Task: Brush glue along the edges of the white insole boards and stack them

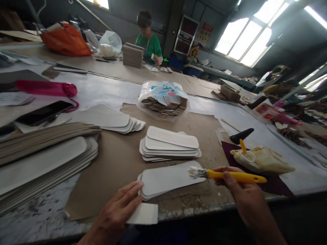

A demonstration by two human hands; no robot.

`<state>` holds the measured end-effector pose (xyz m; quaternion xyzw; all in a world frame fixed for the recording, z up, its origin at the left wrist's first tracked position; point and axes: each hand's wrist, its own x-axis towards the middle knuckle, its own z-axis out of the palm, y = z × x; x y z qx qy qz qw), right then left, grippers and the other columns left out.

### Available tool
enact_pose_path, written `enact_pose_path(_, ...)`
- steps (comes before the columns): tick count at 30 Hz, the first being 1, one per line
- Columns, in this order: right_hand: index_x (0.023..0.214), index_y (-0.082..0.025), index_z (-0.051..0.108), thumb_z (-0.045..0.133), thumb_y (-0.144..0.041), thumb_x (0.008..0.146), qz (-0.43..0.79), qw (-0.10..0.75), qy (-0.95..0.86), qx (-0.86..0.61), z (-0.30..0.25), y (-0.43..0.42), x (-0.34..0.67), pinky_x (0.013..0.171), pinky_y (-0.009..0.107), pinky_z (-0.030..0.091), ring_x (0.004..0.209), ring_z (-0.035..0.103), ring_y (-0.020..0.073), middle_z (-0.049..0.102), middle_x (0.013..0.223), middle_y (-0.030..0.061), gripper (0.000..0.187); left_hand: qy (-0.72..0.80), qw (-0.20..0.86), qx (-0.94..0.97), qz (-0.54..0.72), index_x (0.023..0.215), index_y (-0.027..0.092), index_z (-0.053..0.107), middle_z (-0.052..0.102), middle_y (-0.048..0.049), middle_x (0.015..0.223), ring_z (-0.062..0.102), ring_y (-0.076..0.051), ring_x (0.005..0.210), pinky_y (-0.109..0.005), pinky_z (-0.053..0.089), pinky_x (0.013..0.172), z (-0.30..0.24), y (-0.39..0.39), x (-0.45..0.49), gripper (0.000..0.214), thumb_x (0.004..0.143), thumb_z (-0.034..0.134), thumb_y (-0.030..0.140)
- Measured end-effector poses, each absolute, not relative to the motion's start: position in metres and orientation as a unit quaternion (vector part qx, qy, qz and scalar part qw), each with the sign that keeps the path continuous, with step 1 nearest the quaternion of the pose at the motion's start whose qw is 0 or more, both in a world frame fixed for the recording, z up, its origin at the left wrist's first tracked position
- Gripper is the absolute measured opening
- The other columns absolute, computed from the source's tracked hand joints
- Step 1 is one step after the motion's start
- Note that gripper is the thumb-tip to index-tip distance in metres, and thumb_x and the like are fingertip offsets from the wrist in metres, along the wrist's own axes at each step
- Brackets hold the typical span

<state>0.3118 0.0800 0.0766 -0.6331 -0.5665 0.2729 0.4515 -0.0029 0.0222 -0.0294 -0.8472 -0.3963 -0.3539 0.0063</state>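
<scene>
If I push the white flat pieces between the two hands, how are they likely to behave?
The white pieces would likely slide over one another, as they sit slightly offset. They look fairly stiff, since they lie flat without curling. They seem unlikely to roll, being thin and broad.

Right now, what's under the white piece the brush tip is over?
Beneath the white piece, similar pieces show at its left end; their faces are mostly covered, their number unclear.
</scene>
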Motion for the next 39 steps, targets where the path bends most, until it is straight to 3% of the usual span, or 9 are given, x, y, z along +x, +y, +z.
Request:
enact_pose_path(4,0.086,-0.017,0.062,0.061,-0.039,0.075,0.43,0.476,-0.527,-0.558,0.054,0.066,0.236,0.063,0.03,0.055,0.064,0.062,0.0158,0.066,0.087,0.0071,0.025,-0.375,0.01,-0.868,-0.326,0.107,0.009,0.054,0.06,-0.0122,0.113,0.044,-0.021,0.117,-0.034,0.046,0.091,-0.038,0.024,-0.006,0.037,0.077,0.036,-0.003)
enact_pose_path(8,0.089,-0.016,0.058,0.06,-0.036,0.077,0.479,0.441,-0.531,-0.542,0.038,0.061,0.211,0.065,0.032,0.055,0.069,0.063,0.0179,0.066,0.088,0.0081,0.023,-0.369,0.008,-0.876,-0.311,0.105,0.008,0.056,0.062,-0.0127,0.11,0.049,-0.022,0.114,-0.034,0.049,0.088,-0.034,0.024,-0.007,0.036,0.077,0.035,-0.003)
enact_pose_path(25,0.091,-0.017,0.057,0.057,-0.032,0.079,0.369,0.402,-0.594,-0.591,0.04,0.059,0.202,0.071,0.034,0.053,0.077,0.062,0.0206,0.063,0.091,0.009,0.02,-0.362,0.012,-0.873,-0.325,0.104,0.007,0.058,0.064,-0.0125,0.108,0.054,-0.024,0.107,-0.036,0.052,0.083,-0.032,0.024,-0.007,0.034,0.081,0.034,-0.001)
enact_pose_path(31,0.088,-0.017,0.057,0.056,-0.033,0.08,0.385,0.429,-0.582,-0.574,0.041,0.055,0.191,0.068,0.033,0.054,0.077,0.062,0.021,0.064,0.086,0.0084,0.018,-0.358,0.014,-0.871,-0.337,0.109,0.006,0.055,0.06,-0.0132,0.115,0.045,-0.024,0.117,-0.036,0.048,0.09,-0.048,0.022,-0.009,0.034,0.081,0.036,0.0)
enact_pose_path(39,0.092,-0.017,0.054,0.056,-0.037,0.079,0.298,0.413,-0.578,-0.638,0.033,0.073,0.242,0.073,0.036,0.052,0.078,0.064,0.0215,0.064,0.091,0.0104,0.024,-0.366,0.011,-0.881,-0.3,0.117,0.011,0.051,0.057,-0.0087,0.12,0.041,-0.02,0.121,-0.031,0.04,0.097,-0.047,0.021,-0.014,0.035,0.086,0.035,0.007)
